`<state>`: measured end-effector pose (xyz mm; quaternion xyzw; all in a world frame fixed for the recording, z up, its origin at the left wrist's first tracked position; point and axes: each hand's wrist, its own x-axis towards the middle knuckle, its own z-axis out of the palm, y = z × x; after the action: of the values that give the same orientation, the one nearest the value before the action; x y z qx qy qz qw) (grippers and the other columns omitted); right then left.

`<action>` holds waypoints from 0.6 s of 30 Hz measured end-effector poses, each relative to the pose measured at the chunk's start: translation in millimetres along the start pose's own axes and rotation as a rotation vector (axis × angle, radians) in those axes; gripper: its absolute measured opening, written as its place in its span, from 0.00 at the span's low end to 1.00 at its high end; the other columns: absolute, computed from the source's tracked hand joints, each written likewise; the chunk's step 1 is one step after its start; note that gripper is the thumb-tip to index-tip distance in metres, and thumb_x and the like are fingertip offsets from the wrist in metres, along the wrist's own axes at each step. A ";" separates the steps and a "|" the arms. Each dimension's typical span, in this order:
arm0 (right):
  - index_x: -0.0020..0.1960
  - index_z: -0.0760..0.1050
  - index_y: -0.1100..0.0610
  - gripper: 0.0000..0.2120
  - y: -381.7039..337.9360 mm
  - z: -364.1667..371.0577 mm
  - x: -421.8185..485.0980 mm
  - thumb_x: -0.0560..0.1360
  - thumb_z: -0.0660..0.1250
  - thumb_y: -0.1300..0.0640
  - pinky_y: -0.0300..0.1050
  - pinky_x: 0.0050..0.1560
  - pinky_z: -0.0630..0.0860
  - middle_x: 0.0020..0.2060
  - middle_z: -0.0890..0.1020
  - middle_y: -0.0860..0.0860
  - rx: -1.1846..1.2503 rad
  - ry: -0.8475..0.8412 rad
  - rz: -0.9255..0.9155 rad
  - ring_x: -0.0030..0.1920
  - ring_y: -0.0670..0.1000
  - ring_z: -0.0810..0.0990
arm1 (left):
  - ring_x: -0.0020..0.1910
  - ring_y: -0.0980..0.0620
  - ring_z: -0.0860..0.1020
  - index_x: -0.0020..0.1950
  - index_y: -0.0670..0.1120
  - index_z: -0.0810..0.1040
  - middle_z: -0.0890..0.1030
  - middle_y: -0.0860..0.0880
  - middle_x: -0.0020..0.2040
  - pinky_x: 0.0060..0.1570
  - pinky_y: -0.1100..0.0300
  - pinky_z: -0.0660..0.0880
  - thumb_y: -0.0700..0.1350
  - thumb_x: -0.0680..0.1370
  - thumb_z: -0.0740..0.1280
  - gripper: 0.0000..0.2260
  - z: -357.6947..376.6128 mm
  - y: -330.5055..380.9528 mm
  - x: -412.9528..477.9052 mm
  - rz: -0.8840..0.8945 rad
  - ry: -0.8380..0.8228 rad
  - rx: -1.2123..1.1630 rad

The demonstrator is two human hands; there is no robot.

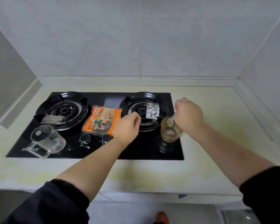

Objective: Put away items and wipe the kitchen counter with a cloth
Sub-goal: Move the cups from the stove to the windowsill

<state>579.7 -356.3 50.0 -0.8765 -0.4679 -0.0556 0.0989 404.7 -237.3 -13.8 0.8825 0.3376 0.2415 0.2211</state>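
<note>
Black hob (136, 152); left hand (128, 126) curled, hold hidden; right hand (188, 114) gripping blurred white utensil (170, 121) in jar (169, 133).

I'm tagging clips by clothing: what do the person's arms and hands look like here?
The left sleeve and right sleeve are black, pushed up, leaving forearms bare. The left hand and right hand wear no gloves, rings or watch.

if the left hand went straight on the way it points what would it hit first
Probably the silver foil blister pack lying on the right black burner ring; the left hand points that way, though depth is unclear.
</note>
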 end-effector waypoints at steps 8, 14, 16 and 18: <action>0.69 0.69 0.54 0.25 26.5 63.4 5.2 0.78 0.59 0.41 0.49 0.63 0.68 0.66 0.68 0.55 0.101 -0.348 -0.138 0.67 0.56 0.65 | 0.37 0.53 0.77 0.44 0.48 0.74 0.79 0.52 0.37 0.39 0.57 0.76 0.42 0.79 0.64 0.04 3.5 7.9 -0.7 -0.158 -0.021 -0.099; 0.74 0.57 0.47 0.41 25.7 74.6 2.3 0.67 0.69 0.38 0.49 0.61 0.70 0.67 0.65 0.54 0.100 -0.455 -0.172 0.65 0.57 0.65 | 0.38 0.55 0.77 0.44 0.48 0.74 0.79 0.52 0.39 0.39 0.64 0.73 0.42 0.79 0.65 0.04 3.1 7.6 -4.1 -0.221 -0.024 -0.110; 0.73 0.60 0.47 0.38 22.9 68.5 0.6 0.67 0.68 0.39 0.48 0.54 0.72 0.61 0.68 0.52 0.045 -0.434 -0.214 0.61 0.56 0.67 | 0.39 0.55 0.77 0.45 0.48 0.74 0.79 0.52 0.39 0.39 0.66 0.72 0.42 0.79 0.65 0.03 2.9 6.7 -5.1 -0.233 -0.018 -0.115; 0.71 0.62 0.47 0.35 16.5 57.1 1.6 0.67 0.66 0.39 0.47 0.49 0.72 0.58 0.69 0.52 -0.045 -0.430 -0.272 0.59 0.55 0.69 | 0.39 0.56 0.76 0.45 0.48 0.75 0.78 0.53 0.39 0.36 0.69 0.70 0.42 0.79 0.65 0.03 0.7 6.1 -3.4 -0.255 0.004 -0.144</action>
<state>594.6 -351.1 -7.3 -0.7990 -0.5906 0.1089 -0.0309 405.8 -243.9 -11.9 0.8137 0.4293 0.2370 0.3121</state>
